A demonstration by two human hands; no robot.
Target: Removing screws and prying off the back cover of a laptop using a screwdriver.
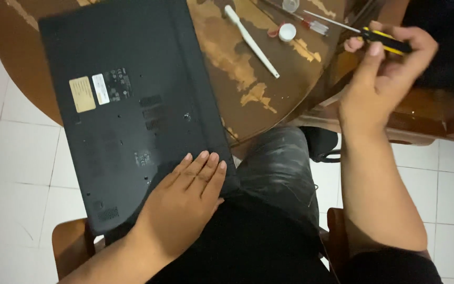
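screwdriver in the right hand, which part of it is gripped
The right hand grips the screwdriver by its yellow-and-black handle; the metal shaft sticks out free.

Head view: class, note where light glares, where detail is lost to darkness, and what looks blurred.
Head view: soft glare streaks the laptop underside near the left hand; the dark clothing at the bottom shows almost no detail; the right hand with the screwdriver is slightly motion-blurred; the worn table is evenly lit.
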